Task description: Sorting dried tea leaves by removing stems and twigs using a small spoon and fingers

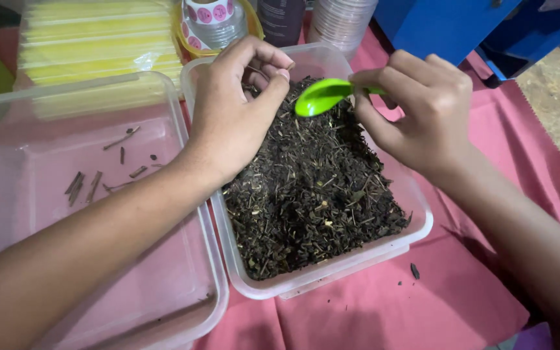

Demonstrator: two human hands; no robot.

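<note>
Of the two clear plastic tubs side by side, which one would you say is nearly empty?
The left tub is: it holds only a few loose brown sticks, while the right tub is filled with dark dried leaves.

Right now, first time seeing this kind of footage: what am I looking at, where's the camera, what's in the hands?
There is no machine here: a person works with two bare hands. The one picture comes from a camera worn on the person's head, looking down, so both forearms enter from the bottom.

On a pink cloth stand two clear plastic tubs. The right tub is filled with dark dried leaves. The left tub holds only a few small brown sticks.

The right hand holds a green plastic spoon by its handle, bowl over the leaves. The left hand hovers over the same tub with fingertips pinched together; what is in its grip, if anything, cannot be seen.

Behind lie a stack of yellow packets, a roll of stickers and some clear lids.
</note>
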